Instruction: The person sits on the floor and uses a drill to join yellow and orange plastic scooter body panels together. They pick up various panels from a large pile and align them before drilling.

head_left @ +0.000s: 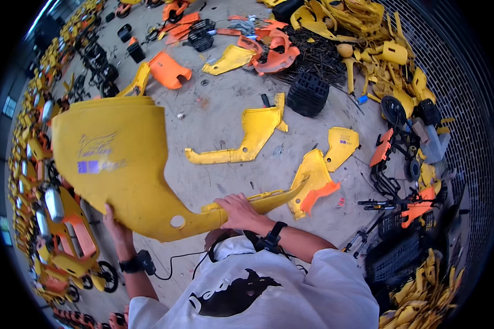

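Note:
A large yellow plastic scooter body panel (115, 131) is held up in front of me, broad at its left end and narrowing into a long arm toward the right. My left hand (117, 227) grips the lower edge of the broad part, its fingers partly hidden behind the panel. Over the narrow arm, to the right of a round hole, my right hand (239, 211) is closed on the panel. Beyond it on the floor lies a similar yellow panel (258, 127). To the right, another yellow piece (312, 171) rests beside an orange fragment (319, 196).
Rows of yellow scooters (66, 241) stand along the left. Yellow plastic parts (389, 60) are heaped at the far right, near a black crate (308, 94). Orange panels (169, 69) lie farther off on the concrete floor (214, 109). Stripped black frame parts (387, 178) are at the right.

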`<move>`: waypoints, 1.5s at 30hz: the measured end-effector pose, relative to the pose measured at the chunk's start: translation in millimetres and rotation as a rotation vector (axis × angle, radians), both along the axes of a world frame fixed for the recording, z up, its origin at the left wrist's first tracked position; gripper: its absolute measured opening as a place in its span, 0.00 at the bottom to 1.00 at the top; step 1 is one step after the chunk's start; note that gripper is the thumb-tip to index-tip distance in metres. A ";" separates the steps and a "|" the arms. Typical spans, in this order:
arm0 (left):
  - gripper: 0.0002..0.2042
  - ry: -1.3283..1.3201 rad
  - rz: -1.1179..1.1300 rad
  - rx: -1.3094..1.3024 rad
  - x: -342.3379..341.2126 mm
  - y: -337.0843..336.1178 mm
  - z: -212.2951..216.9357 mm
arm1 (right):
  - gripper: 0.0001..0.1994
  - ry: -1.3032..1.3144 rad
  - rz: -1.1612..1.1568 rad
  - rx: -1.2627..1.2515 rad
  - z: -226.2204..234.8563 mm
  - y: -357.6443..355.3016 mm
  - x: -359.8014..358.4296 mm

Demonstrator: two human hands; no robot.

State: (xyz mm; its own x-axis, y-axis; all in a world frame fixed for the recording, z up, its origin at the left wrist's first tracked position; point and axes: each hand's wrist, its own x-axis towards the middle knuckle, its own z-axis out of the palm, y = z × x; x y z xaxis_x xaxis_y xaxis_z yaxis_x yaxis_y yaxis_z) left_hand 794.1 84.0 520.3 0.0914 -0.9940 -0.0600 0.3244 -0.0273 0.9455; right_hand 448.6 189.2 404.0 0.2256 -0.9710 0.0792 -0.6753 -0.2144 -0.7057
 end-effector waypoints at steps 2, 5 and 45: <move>0.24 -0.116 0.056 -0.032 -2.3 -14.1 16.2 | 0.35 -0.035 -0.036 -0.066 3.1 -13.5 -5.0; 0.26 -0.138 0.130 -0.054 -17.3 -29.3 35.5 | 0.34 -0.082 -0.101 -0.185 5.1 -41.7 -17.5; 0.30 0.233 -0.310 0.706 -404.7 -241.4 -82.8 | 0.15 0.056 -0.284 -0.230 -0.3 -349.3 -205.1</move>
